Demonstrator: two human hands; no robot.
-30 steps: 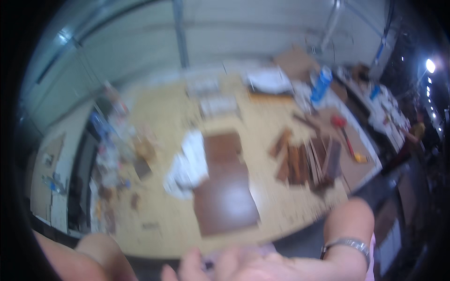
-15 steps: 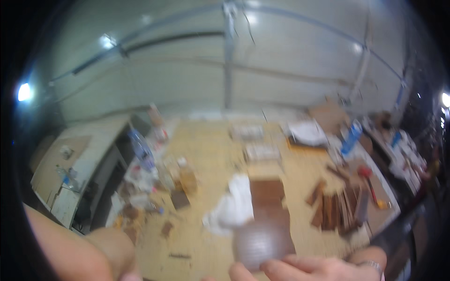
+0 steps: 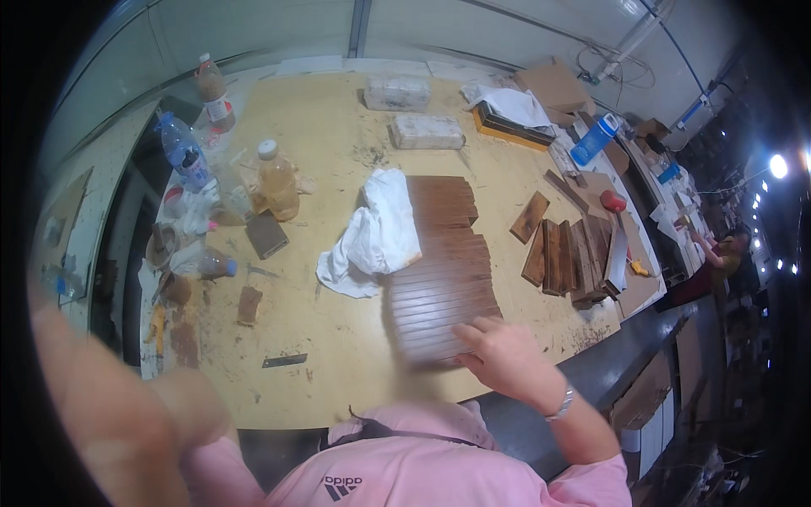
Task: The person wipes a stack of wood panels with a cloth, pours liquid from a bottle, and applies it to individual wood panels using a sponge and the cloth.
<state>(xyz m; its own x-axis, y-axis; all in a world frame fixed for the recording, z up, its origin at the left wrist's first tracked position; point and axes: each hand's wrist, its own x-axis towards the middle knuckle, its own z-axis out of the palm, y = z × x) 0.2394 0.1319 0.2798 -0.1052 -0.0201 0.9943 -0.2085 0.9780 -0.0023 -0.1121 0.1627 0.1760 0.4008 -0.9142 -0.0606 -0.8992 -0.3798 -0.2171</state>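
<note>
Grooved panel: brown wood [image 3: 443, 300], lying at the middle of the pale worktable [image 3: 338, 363], long way far to near; right edge stepped, near end blurred.
Right hand: on the panel's near right corner [image 3: 505, 355], fingers bent over its top face, thumb close to the near edge; cannot tell whether it grips or merely rests.
Right wrist: silvery band [image 3: 561, 404].
Left arm: bent upward, blurred, in the near left corner [image 3: 110, 414]; its hand is out of view, so cannot tell if open or closed.
Clothing: pink shirt [image 3: 422, 473] at the near edge.
White cloth: crumpled [image 3: 372, 232], lying over the panel's left edge and onto the table.
Wood strips: clustered right of the panel [image 3: 553, 258], side by side; one loose piece [image 3: 529, 217] just beyond them to the left.
Red object: rounded [image 3: 613, 201], far right of the strips.
Dark block: left of the cloth [image 3: 266, 234].
Amber bottle: white cap, upright [image 3: 279, 186], just beyond the dark block.
Tipped bottle: blue cap [image 3: 203, 263], left of the dark block.
Dark strip: flat [image 3: 285, 361], near left on the table.
Pale blocks: two, far middle [image 3: 428, 133], one beyond the other.
Blue bottle: far right, leaning in view [image 3: 595, 140].
Co-worker: a person at far right [image 3: 720, 258], beyond the table.
</note>
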